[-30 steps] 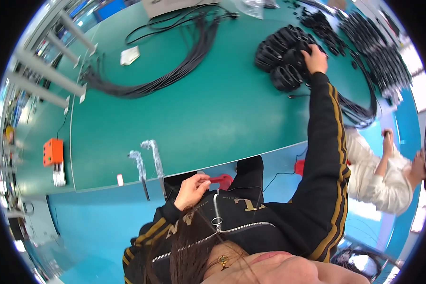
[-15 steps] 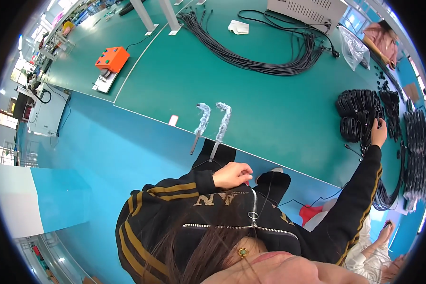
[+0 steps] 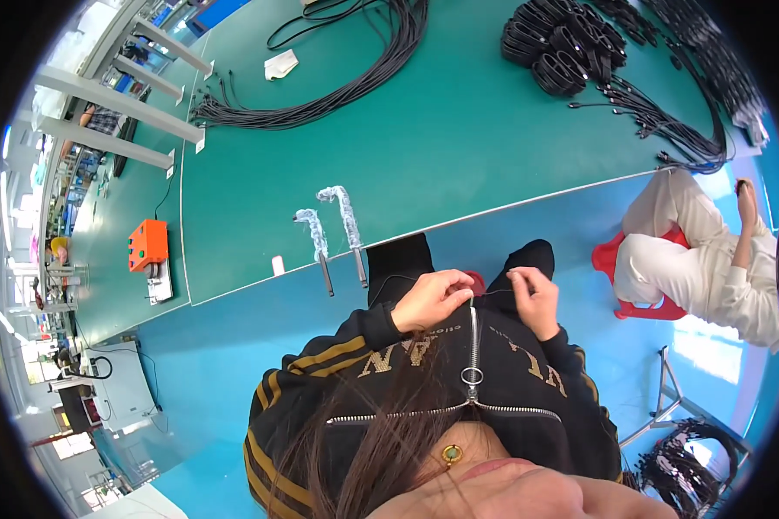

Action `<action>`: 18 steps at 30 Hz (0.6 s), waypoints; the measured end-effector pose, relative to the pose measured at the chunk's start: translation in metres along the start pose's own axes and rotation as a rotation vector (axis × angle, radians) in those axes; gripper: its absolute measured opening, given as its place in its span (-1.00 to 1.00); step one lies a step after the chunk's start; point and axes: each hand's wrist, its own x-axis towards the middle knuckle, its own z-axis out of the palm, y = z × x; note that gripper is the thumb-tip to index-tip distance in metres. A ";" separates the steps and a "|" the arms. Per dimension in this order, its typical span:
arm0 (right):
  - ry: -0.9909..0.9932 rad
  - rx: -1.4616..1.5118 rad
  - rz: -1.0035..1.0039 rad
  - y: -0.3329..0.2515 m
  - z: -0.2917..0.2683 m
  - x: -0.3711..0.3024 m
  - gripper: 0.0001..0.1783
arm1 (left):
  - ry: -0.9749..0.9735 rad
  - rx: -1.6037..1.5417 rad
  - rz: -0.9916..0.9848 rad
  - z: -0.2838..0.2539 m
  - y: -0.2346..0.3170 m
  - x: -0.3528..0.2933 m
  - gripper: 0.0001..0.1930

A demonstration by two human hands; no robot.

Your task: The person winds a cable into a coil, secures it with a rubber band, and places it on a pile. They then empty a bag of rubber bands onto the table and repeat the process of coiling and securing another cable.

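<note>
In front of my chest, my left hand (image 3: 434, 298) is closed in a pinch, thumb against the fingers. My right hand (image 3: 535, 298) sits a short way to its right, thumb and forefinger pinched too. A thin dark strand (image 3: 492, 292) runs between the fingertips of both hands; its exact kind is too small to tell. Ahead, over the table's front edge, two hooked bars stick out: a left bar (image 3: 318, 242) and a right bar (image 3: 349, 221), both wrapped in pale bluish plastic with bare dark ends. Neither hand touches them.
Coiled black cables (image 3: 556, 48) are piled at the far right of the green table (image 3: 459, 138), with loose cable ends (image 3: 636, 111) beside them. A long cable bundle (image 3: 346, 91) curves at the back. An orange control box (image 3: 149, 245) stands left. A seated person (image 3: 697, 277) is close on the right.
My right hand has come back from the coiled cable pile to beside my left hand, and a thin strand now spans them. The view has turned, shifting the table's contents.
</note>
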 end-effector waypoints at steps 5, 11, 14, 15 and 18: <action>-0.126 -0.064 -0.381 -0.016 0.010 0.010 -0.93 | 0.112 0.040 0.035 0.008 0.012 -0.020 -0.77; -0.170 0.029 -0.522 -0.045 0.016 0.050 -0.93 | 0.326 0.084 0.054 -0.013 0.022 -0.053 -0.78; -0.417 0.054 -0.582 -0.075 0.008 0.088 -0.94 | 0.198 -0.026 -0.070 -0.070 0.052 -0.054 -0.77; -0.523 -0.038 -0.688 -0.093 0.004 0.109 -0.92 | 0.190 0.261 -0.053 -0.095 0.071 -0.051 -0.73; -0.621 -0.420 -1.023 -0.159 -0.013 0.214 -0.84 | 0.148 0.715 0.018 -0.144 0.100 0.001 -0.59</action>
